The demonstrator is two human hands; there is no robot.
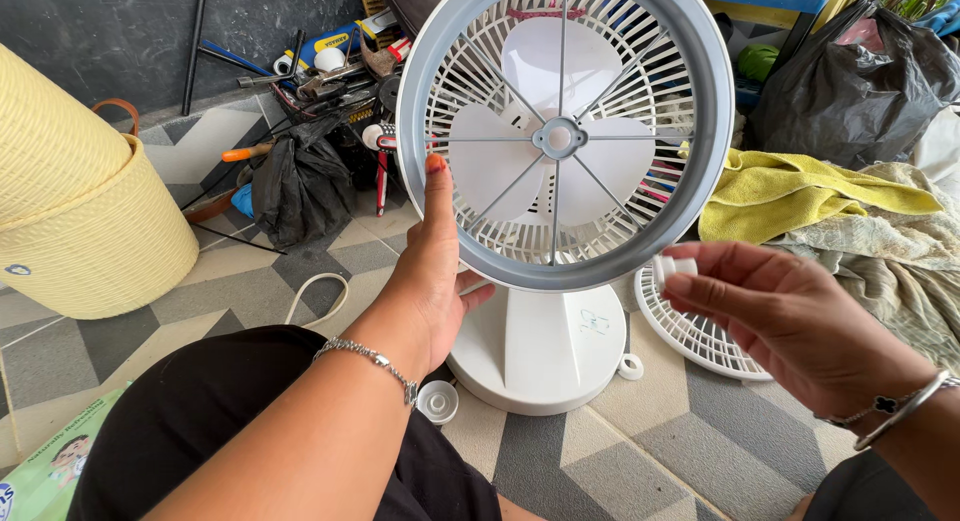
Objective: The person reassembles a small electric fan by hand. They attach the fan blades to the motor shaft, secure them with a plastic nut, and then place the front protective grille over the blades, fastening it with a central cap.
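A white table fan point(560, 141) with a grey ring guard and three white blades stands on its round base point(540, 351) on the tiled floor. My left hand point(430, 271) grips the left edge of the guard ring, thumb on the front. Just right of the ring's lower edge, my right hand point(790, 321) pinches a small white plastic cap point(672, 271) between thumb and fingers. A round white grille point(690, 331) lies flat on the floor beside the base, partly behind my right hand.
A small white cap point(437, 401) and a little white ring point(630, 366) lie by the base. A pale yellow basket point(80, 211) stands at left, tools and a black bag point(300, 181) behind, a yellow towel point(790, 191) and cloths at right.
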